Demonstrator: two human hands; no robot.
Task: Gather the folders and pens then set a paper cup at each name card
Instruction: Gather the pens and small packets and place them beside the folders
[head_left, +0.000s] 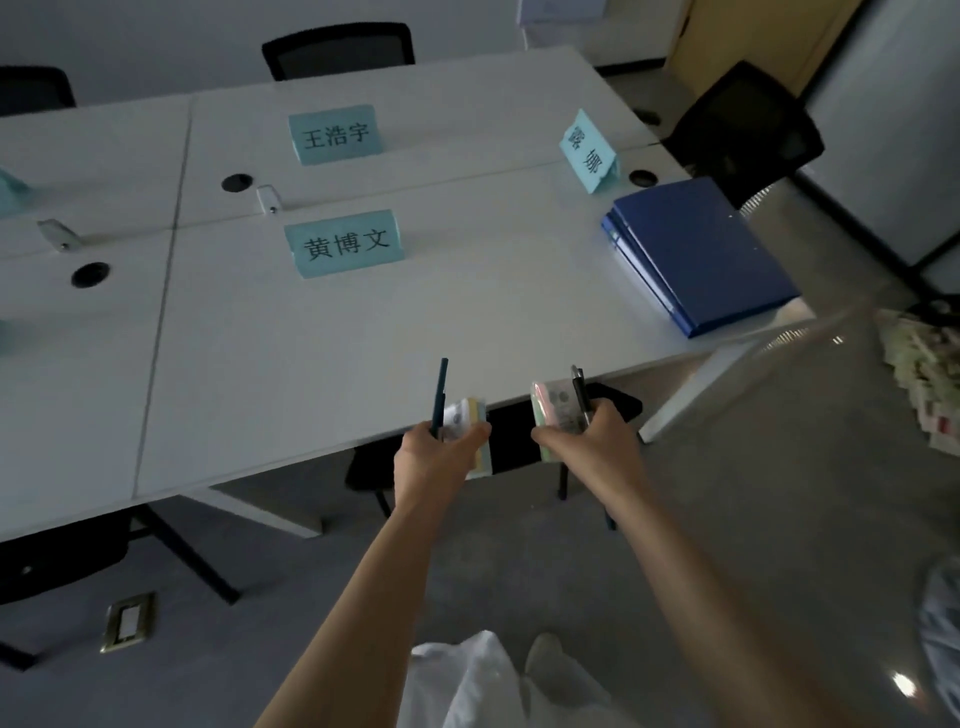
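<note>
- Pens in both fists: my left hand (439, 457) grips a dark pen (439, 395) upright together with a small pad of coloured notes (470, 415); my right hand (592, 441) holds a black pen (581, 397) against a second pad (553, 415). The light is dim, so what the pads are is my guess.
- Both hands hover at the near edge of the table (363, 332), just above it.
- Blue folders (696, 254) already lie stacked at the right corner, well apart from my hands.
- Gathering seems nearly done; I judge the next move is setting these pens beside the stack, then fetching cups, of which none is in view.
- Three name cards (344, 243) stand on the white table; black chairs (748, 130) ring it, over a grey floor.
</note>
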